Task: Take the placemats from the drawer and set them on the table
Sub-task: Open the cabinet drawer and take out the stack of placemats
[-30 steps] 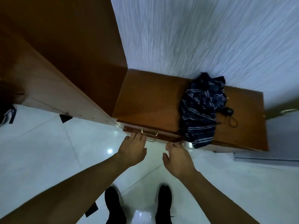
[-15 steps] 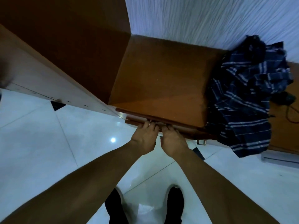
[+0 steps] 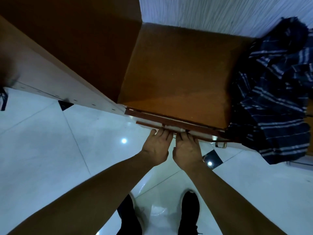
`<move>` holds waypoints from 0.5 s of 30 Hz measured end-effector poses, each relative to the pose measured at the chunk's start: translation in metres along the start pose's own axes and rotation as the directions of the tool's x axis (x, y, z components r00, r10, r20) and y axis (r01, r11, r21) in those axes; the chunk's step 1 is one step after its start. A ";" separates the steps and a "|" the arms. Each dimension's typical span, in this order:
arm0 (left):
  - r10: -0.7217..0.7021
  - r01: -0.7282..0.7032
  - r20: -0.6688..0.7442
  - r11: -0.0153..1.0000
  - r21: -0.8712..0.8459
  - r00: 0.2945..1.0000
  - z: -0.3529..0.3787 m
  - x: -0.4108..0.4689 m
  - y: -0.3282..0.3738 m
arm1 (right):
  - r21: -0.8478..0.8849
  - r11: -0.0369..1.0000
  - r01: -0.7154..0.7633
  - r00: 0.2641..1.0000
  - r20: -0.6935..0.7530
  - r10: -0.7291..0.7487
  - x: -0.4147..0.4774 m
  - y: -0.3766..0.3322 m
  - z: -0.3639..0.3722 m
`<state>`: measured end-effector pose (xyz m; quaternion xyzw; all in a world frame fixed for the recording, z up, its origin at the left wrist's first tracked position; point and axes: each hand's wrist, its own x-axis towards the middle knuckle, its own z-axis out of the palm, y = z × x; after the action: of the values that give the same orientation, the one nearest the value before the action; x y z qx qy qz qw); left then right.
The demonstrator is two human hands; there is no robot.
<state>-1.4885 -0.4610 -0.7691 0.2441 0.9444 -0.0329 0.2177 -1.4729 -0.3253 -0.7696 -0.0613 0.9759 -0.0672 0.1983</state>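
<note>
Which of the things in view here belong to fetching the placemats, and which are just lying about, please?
Part of the job:
- drawer, slightly pulled out
- left hand and right hand, fingers at its front edge
- placemats: not visible yet

Just lying about:
- dark striped cloth draped over the cabinet top
- second handle lower right

Dark blue plaid shirt [image 3: 277, 92] w/ pale stripes draped over right end of wooden cabinet top [image 3: 177, 78], hanging past front edge. Tall wood wardrobe [image 3: 71, 39] at left, butting cabinet. Glossy white tile floor [image 3: 42, 150] w/ light glints. Textured white wall [image 3: 211, 11] behind. Black shoes [image 3: 189, 212] at bottom.
</note>
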 end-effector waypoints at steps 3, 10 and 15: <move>0.019 -0.019 0.008 0.999 -0.043 1.000 0.016 -0.026 0.009 | 0.029 0.999 0.016 1.000 0.025 -0.017 -0.025 -0.009 0.009; 0.004 0.014 0.256 0.998 -0.067 0.967 0.050 -0.121 0.047 | 0.104 0.994 -0.016 0.982 0.191 -0.005 -0.127 -0.044 0.036; -0.006 0.060 0.380 0.990 -0.130 0.925 0.056 -0.159 0.059 | 0.121 0.991 -0.059 0.943 0.333 0.015 -0.166 -0.058 0.038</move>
<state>-1.3130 -0.4896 -0.7495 0.2014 0.8887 -0.0170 0.4115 -1.3010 -0.3621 -0.7321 -0.0404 0.9233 -0.1153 0.3641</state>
